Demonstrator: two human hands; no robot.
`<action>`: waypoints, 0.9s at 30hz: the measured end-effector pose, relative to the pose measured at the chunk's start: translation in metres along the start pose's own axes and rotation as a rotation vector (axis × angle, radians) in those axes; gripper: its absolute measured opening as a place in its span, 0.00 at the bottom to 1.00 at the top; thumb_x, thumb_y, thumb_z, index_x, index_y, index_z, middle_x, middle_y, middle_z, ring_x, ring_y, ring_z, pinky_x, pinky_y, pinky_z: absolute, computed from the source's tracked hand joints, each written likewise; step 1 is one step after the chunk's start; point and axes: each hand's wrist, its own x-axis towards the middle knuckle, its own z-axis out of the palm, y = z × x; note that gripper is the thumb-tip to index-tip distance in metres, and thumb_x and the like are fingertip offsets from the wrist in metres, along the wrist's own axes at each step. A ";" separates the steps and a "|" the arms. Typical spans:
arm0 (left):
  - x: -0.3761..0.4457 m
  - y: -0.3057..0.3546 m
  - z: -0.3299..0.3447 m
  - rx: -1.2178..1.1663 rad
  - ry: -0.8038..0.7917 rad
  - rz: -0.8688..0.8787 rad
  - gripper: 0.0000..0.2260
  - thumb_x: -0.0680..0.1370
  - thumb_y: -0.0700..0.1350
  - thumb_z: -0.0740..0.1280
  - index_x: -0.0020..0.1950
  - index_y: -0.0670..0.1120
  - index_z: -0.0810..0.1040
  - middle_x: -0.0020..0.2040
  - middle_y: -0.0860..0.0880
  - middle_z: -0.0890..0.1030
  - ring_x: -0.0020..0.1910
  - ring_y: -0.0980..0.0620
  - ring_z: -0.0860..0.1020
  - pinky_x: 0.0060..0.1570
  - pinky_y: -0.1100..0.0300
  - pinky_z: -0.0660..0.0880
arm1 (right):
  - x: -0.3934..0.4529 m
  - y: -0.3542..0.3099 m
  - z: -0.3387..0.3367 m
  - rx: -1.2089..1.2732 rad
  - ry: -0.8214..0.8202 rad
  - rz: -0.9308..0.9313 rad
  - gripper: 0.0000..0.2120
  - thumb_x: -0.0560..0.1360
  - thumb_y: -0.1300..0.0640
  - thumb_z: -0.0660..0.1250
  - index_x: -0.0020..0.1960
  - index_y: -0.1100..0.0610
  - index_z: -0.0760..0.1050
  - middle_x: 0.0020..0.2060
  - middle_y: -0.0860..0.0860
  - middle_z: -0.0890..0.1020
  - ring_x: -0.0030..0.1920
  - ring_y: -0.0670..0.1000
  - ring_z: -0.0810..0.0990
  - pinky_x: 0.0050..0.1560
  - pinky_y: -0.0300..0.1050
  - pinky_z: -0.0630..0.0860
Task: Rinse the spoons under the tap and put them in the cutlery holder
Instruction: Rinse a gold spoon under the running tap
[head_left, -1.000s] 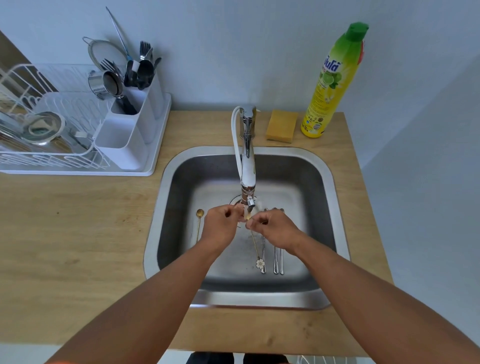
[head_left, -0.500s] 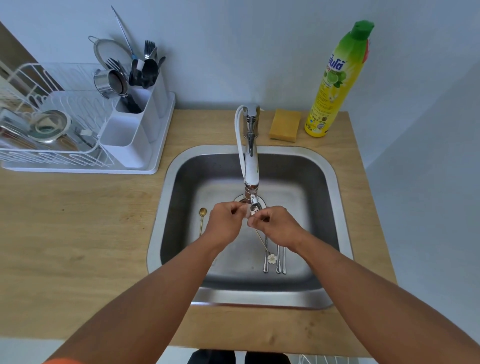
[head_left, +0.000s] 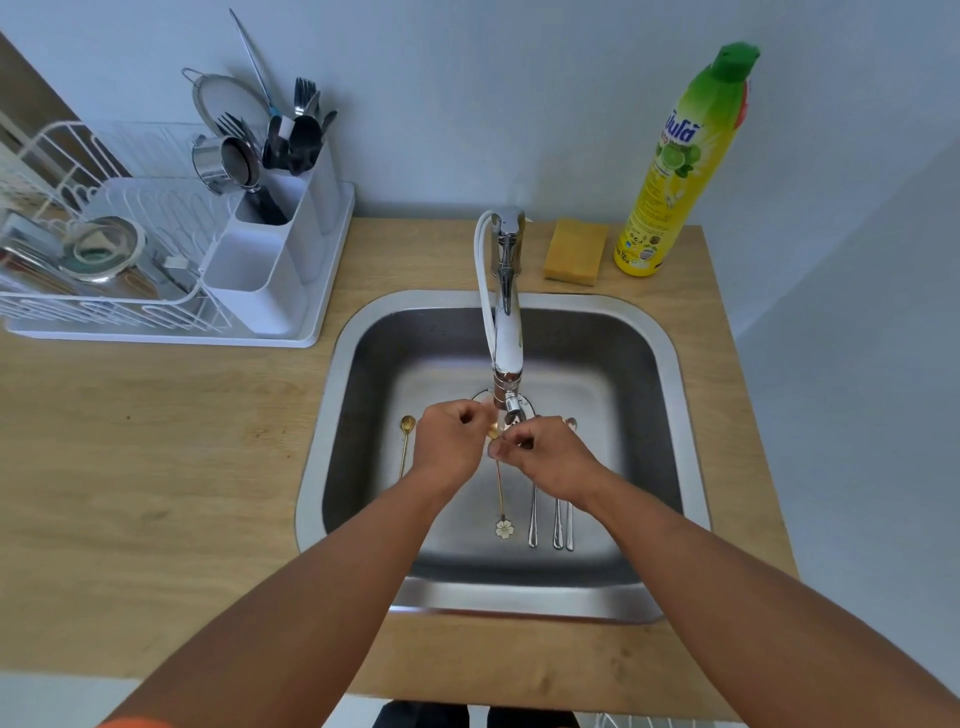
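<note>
Under the tap (head_left: 506, 332) both my hands meet over the steel sink (head_left: 670, 364). My left hand (head_left: 452, 441) and my right hand (head_left: 545, 457) pinch the bowl end of a thin gold spoon (head_left: 500, 493), whose flower-tipped handle hangs toward me. Another gold spoon (head_left: 406, 431) lies on the sink floor at the left. Three silver spoons (head_left: 557, 525) lie on the right, partly under my right wrist. The white cutlery holder (head_left: 275, 249) stands on the drying rack at the back left, with dark cutlery in its far compartments.
A white wire dish rack (head_left: 104, 291) with a strainer, a metal cup and a lid fills the counter's left back. A yellow sponge (head_left: 575, 251) and a tall yellow-green detergent bottle (head_left: 675, 171) stand behind the sink. The wooden counter (head_left: 156, 467) extends left.
My hands stay together under the tap with the gold spoon; its hanging flower handle has swung slightly between frames. The camera has shifted a little.
</note>
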 end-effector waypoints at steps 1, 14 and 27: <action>-0.001 -0.001 -0.002 -0.016 -0.016 -0.009 0.12 0.82 0.47 0.69 0.39 0.51 0.86 0.38 0.52 0.86 0.34 0.59 0.80 0.35 0.63 0.75 | 0.000 0.001 0.001 0.011 0.021 0.010 0.11 0.78 0.52 0.75 0.37 0.52 0.85 0.28 0.42 0.77 0.29 0.40 0.71 0.33 0.32 0.69; -0.017 -0.021 -0.008 -0.216 -0.299 -0.376 0.05 0.79 0.55 0.73 0.48 0.56 0.87 0.42 0.61 0.87 0.41 0.55 0.75 0.38 0.61 0.70 | 0.009 -0.017 0.003 0.274 0.158 0.156 0.05 0.79 0.56 0.73 0.48 0.56 0.87 0.40 0.41 0.88 0.41 0.35 0.83 0.39 0.29 0.72; -0.018 -0.032 -0.004 -0.097 -0.328 -0.189 0.07 0.79 0.53 0.73 0.47 0.53 0.88 0.41 0.57 0.88 0.41 0.65 0.83 0.43 0.68 0.73 | 0.004 -0.006 -0.002 0.319 0.321 0.145 0.10 0.78 0.55 0.73 0.39 0.48 0.84 0.35 0.38 0.86 0.38 0.37 0.82 0.44 0.37 0.73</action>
